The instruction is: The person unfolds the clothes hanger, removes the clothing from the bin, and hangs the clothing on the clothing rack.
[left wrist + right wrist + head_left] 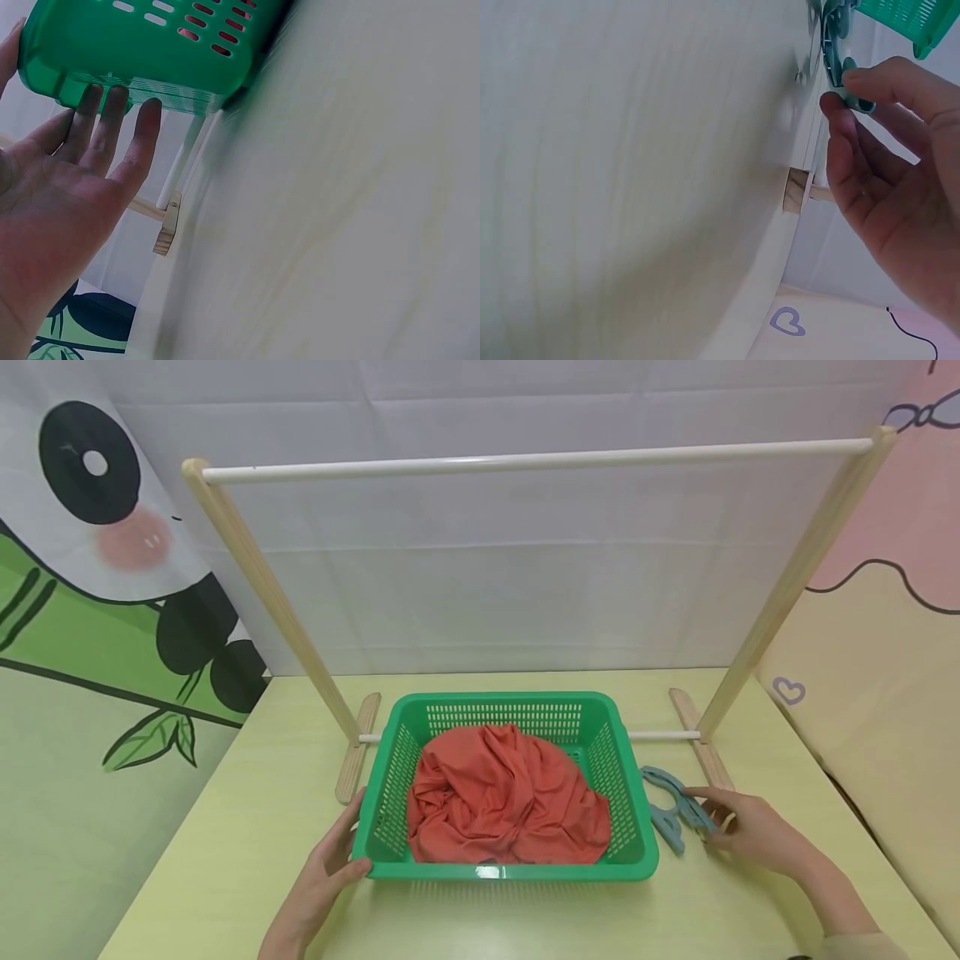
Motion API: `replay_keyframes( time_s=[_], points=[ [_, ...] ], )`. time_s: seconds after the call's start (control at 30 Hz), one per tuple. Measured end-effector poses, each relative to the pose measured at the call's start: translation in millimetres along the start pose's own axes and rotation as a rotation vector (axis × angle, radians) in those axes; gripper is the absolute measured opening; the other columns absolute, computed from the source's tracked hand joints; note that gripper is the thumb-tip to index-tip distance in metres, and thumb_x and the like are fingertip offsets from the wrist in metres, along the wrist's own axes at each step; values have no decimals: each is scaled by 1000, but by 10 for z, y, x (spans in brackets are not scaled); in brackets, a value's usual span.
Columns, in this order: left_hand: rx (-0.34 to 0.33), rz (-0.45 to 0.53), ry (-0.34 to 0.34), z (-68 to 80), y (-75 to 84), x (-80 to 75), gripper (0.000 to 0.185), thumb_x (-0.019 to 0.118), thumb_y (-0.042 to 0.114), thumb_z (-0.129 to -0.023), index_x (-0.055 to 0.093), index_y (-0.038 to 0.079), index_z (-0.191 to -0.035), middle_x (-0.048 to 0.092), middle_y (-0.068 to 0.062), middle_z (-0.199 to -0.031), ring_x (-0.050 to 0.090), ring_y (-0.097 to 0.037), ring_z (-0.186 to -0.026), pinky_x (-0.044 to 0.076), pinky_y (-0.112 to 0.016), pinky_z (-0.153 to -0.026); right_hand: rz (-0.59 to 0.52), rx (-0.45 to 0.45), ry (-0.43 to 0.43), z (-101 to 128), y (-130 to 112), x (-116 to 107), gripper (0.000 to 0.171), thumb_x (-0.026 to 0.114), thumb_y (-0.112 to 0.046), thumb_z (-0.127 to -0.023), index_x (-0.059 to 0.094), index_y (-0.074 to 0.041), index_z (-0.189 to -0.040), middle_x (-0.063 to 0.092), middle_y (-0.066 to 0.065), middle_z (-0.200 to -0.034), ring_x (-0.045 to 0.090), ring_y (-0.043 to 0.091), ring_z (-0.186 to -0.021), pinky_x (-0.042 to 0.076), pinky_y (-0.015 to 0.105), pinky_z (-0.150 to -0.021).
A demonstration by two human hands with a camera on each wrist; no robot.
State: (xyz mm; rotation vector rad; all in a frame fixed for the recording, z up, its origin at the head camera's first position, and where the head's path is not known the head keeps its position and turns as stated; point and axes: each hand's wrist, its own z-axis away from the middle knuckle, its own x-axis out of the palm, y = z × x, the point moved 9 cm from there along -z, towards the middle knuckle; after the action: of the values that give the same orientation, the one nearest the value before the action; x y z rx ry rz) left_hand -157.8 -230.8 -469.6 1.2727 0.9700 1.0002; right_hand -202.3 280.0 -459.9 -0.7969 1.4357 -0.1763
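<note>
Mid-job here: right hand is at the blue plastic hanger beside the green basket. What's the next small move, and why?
Probably lift the blue plastic hanger off the pale yellow table. The right hand already pinches its end, the left hand steadies the green plastic basket, and the crumpled orange-red garment sits in it, with the white rail bare.

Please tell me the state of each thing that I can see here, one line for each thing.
Green basket: upright on the table, holds cloth.
Red cloth: crumpled in the basket.
Blue hanger: flat on the table.
Rack rail: bare.
Left hand: open, touching the basket.
Right hand: pinching the hanger.
</note>
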Motion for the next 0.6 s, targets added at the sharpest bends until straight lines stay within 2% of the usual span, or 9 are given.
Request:
replay_keyframes(
  time_s=[0.17, 0.37, 0.6],
  points=[
    [-23, 4, 16, 5, -12, -17, 75, 55, 8, -92, 15, 32, -150, 22, 4, -155, 43, 4, -126, 42, -21, -94, 4, -64, 99, 4, -84, -81, 54, 74, 3, -70, 59, -4, -121, 59, -4, -80, 51, -4, -71, 49, 20, -60],
    [-45, -3, 33, 13, -28, -23, 74, 55, 9, -91, 16, 34, -149, 20, 4, -156, 42, 6, -126, 42, -21, -94, 24, -132, 192, 5, -152, -176, 50, 73, 9, -66, 61, 2, -115, 61, -2, -84, 53, -4, -75, 52, 21, -63],
    [-42, -25, 35, 22, -19, -17, 73, 54, 10, -93, 15, 34, -150, 20, 4, -156, 42, 6, -125, 41, -23, -94, 107, -174, 312, 5, -187, -278, 47, 80, 4, -63, 67, -9, -106, 60, -7, -92, 52, -6, -77, 48, 14, -63]
  ],
)
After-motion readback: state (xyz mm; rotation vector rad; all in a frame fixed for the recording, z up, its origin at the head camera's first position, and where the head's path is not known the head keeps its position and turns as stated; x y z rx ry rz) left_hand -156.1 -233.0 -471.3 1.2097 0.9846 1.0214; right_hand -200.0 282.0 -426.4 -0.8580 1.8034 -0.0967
